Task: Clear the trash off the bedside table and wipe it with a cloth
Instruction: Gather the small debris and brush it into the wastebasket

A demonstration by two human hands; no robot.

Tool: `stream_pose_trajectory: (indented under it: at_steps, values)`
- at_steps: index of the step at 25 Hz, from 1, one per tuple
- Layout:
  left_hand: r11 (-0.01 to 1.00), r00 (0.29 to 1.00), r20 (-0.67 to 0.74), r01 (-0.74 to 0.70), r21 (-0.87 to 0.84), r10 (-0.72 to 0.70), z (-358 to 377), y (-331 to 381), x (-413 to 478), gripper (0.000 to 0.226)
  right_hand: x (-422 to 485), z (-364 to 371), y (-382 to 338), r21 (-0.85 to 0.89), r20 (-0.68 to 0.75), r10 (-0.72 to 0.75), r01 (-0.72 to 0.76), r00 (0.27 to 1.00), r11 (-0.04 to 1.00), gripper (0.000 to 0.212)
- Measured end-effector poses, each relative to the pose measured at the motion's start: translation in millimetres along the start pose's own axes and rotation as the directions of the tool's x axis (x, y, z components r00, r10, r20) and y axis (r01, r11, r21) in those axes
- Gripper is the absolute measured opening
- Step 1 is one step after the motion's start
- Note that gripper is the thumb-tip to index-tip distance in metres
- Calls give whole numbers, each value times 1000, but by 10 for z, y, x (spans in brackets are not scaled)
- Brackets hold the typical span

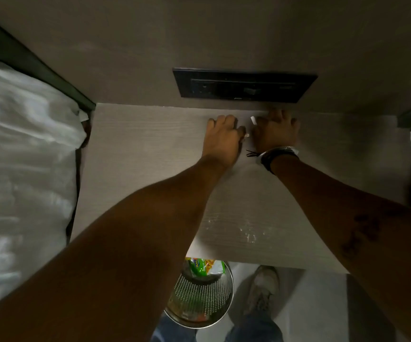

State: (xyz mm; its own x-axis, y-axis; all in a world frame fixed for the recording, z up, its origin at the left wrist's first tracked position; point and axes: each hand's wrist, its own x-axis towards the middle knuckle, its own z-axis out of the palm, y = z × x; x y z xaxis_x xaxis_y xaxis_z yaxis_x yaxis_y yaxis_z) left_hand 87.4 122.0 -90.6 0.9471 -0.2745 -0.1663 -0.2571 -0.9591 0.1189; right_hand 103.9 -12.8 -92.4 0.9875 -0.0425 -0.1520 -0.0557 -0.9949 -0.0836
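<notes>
Pale wood bench [135, 154], mostly bare: my left hand [221, 139] and right hand [274, 134] press flat, fingers spread, at its back edge, small white scraps [253, 120] between them. Wrapper-filled wastebasket [200, 296] stands below the front edge.

Dim, slightly motion-blurred wide-angle view; edges bend, forearms fall into shadow.

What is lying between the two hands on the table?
In the head view, small white scraps lie between left hand and right hand.
</notes>
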Motion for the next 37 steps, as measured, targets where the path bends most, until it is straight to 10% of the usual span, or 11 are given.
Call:
stream_pose_trajectory:
  at_steps: [13, 19, 29, 37]
  values:
    - [996, 996, -52, -64, 60, 68, -30, 144, -11, 24, 117, -132, -52, -84, -8, -240, 239, 971, 967, 26]
    - [997, 1000, -18, -13, 76, 14, -27, 68, -534, 34, -62, -86, -30, 11, -35, -101, 102, 994, 995, 27]
    - [781, 902, 60, 401, -479, -427, -386, -10, -1602, 18, 237, 52, -503, 52, 77, 56, -60, 995, 997, 38]
    - [641, 792, 377, 610, -465, -480, -4, 150, -3646, 17, -1480, -228, -753, 196, -62, -115, 126, 991, 973, 22]
